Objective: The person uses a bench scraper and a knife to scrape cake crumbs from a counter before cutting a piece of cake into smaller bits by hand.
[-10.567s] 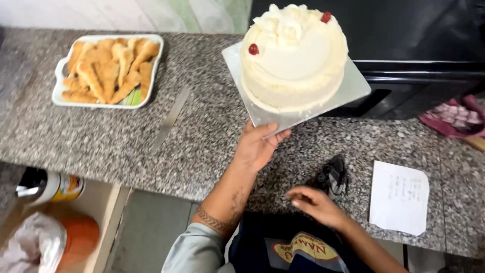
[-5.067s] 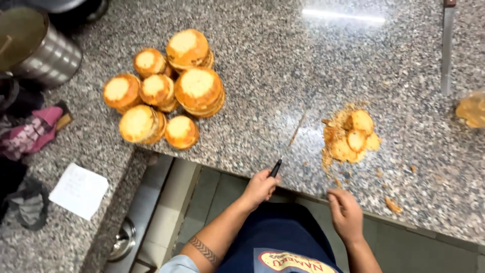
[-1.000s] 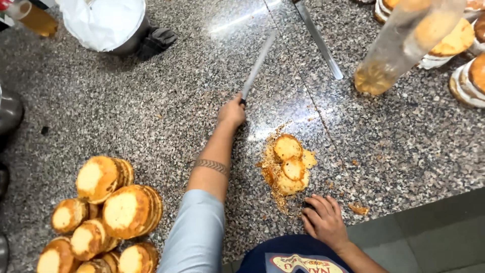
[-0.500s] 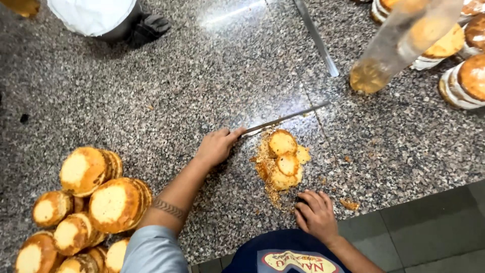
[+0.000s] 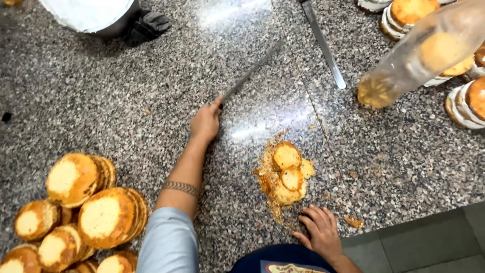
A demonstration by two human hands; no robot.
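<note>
The left hand point(image 5: 204, 123) has its fingers closed round the handle of a long knife point(image 5: 251, 74), whose blade angles up and away over the middle of the granite worktop point(image 5: 101, 101). The right hand point(image 5: 319, 233) rests open and empty at the near edge, just beside the heap of cake trimmings point(image 5: 284, 174). The work looks to be between cuts, with the knife lifted clear; any next cut would need a round from the stack of sponge rounds point(image 5: 76, 207) at the near left corner.
</note>
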